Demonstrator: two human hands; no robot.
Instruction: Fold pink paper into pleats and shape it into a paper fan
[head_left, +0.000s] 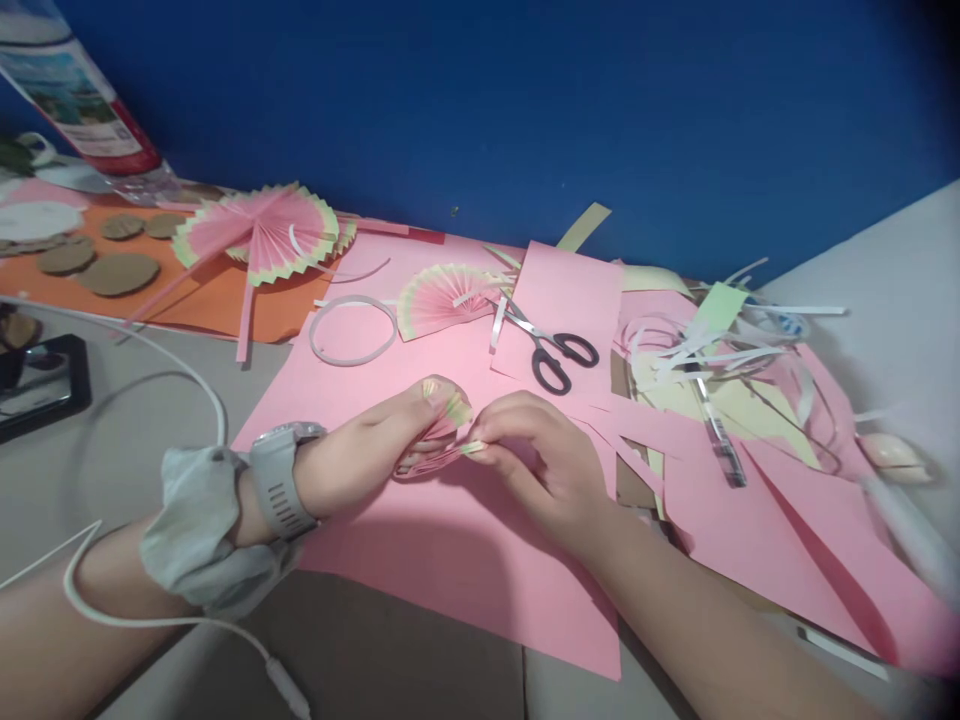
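A small pleated paper fan (441, 430), pink with a yellow-green edge, is held between both hands above a large pink paper sheet (420, 540). My left hand (390, 425), a grey watch on its wrist, is closed around the folded pleats. The thumb and index finger of my right hand (540, 450) pinch the fan's pale edge. Beyond the hands lies a spread half-round paper fan (442, 300). Black-handled scissors (555, 355) rest beside it, blades toward the fan. A thin white ring (315, 335) lies to its left.
Larger pink fans (262, 230), brown cardboard discs (120, 272) and a plastic bottle (97, 110) are at the far left. A phone (45, 385) lies at the left edge. Paper strips (697, 350) and a pen-like cutter (720, 430) lie right. A blue wall (480, 110) borders the back.
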